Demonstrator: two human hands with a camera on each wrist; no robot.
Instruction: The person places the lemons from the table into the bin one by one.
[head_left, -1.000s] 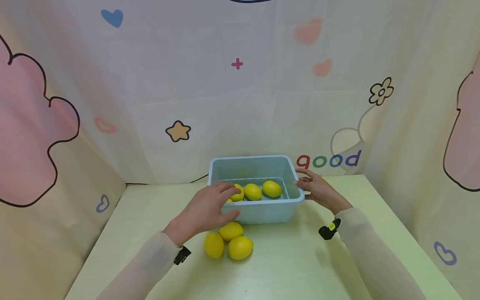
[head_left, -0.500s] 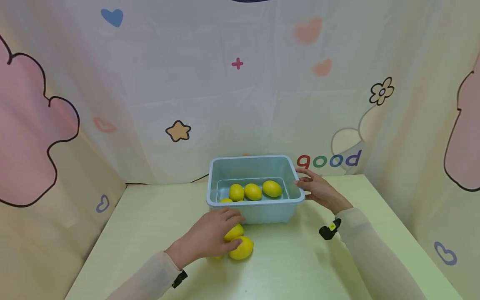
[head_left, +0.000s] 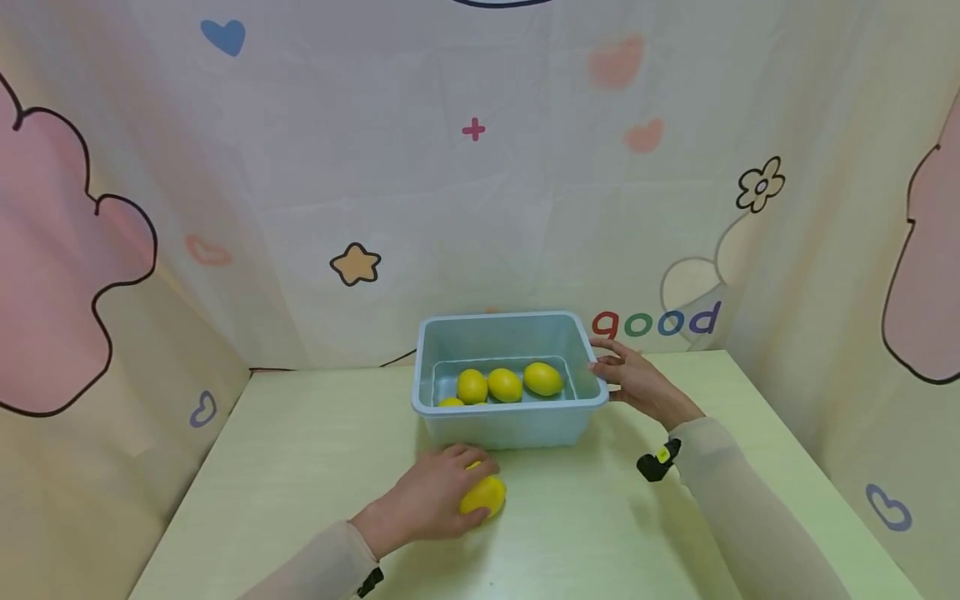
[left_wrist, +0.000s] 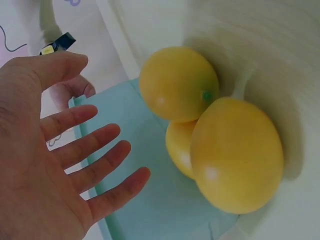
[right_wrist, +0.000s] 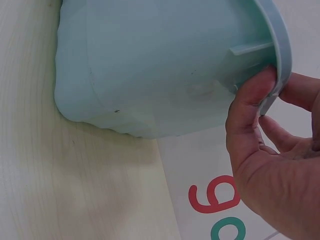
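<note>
My left hand [head_left: 435,496] is low over the table in front of the bin, reaching over the lemons there. In the left wrist view its fingers are spread and apart from three lemons: a near one [left_wrist: 237,155], one by the thumb side [left_wrist: 179,84] and a partly hidden one [left_wrist: 179,142]. In the head view only one lemon [head_left: 485,497] shows plainly beside the thumb; the hand covers the others. My right hand [head_left: 641,383] pinches the right rim of a light blue plastic bin [head_left: 517,427], thumb under the lip [right_wrist: 282,45]. Several lemons [head_left: 505,384] lie inside.
The pale wooden table [head_left: 322,450] extends to both sides of the bin. Behind it hangs a printed curtain [head_left: 480,208] with hearts and the word "good". A thin dark cord [head_left: 397,357] runs along the table's back edge.
My left hand has come back from over the bin's front left rim and down onto the lemons in front of it. The right hand and the bin stay put.
</note>
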